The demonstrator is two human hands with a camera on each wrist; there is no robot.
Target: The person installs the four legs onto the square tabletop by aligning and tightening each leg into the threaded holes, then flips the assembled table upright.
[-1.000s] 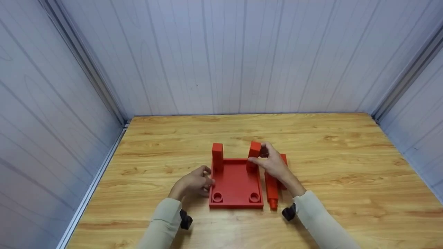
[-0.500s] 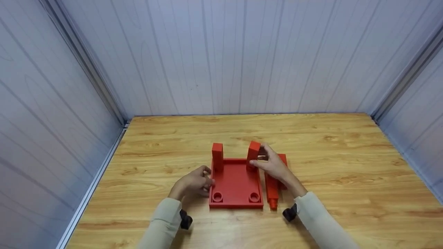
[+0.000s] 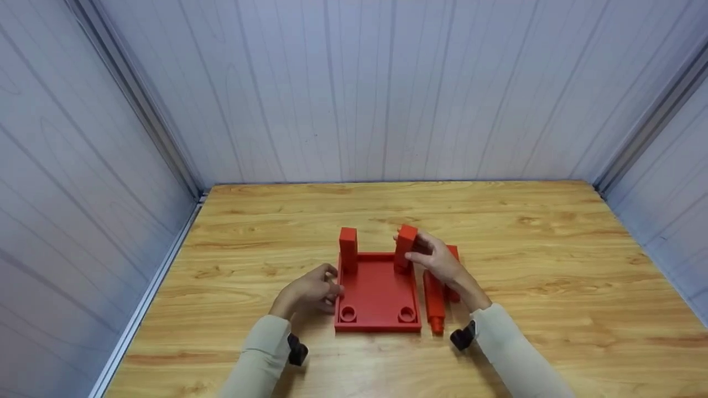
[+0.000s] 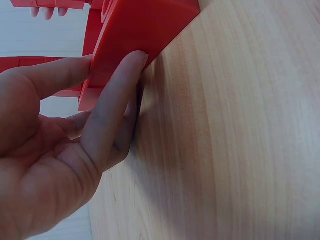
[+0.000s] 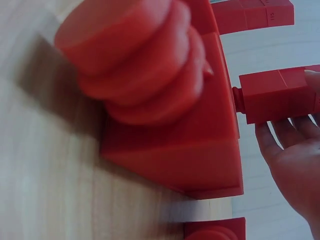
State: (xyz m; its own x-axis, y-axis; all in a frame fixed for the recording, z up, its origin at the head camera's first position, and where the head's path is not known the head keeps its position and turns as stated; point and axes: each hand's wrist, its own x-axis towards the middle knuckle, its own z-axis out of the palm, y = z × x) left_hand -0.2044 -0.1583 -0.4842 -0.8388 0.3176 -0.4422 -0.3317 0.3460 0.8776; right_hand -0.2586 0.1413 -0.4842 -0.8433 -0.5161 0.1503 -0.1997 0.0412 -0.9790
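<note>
A shallow red tray (image 3: pixel 376 293) lies on the wooden table, with round sockets (image 3: pixel 406 314) in its near corners. My left hand (image 3: pixel 311 290) grips its left wall, thumb at the rim and fingers along the outside, as the left wrist view shows. At the far left corner a square red post (image 3: pixel 348 249) stands upright. Over the far right corner, my right hand (image 3: pixel 441 262) holds a second red post (image 3: pixel 405 249), which leans slightly right. Part of that post's threaded end (image 5: pixel 239 100) shows below its block in the right wrist view.
Loose red posts lie just right of the tray, beneath the right forearm. The nearer loose post (image 3: pixel 435 301) points its threaded end (image 5: pixel 140 60) toward the person. Pale panel walls (image 3: pixel 359 94) enclose the table at the back and sides.
The right thumb has slid rightward across the post, and fingertips now show on the post's far left side. The post's lean has changed slightly. The left hand and tray have stayed put.
</note>
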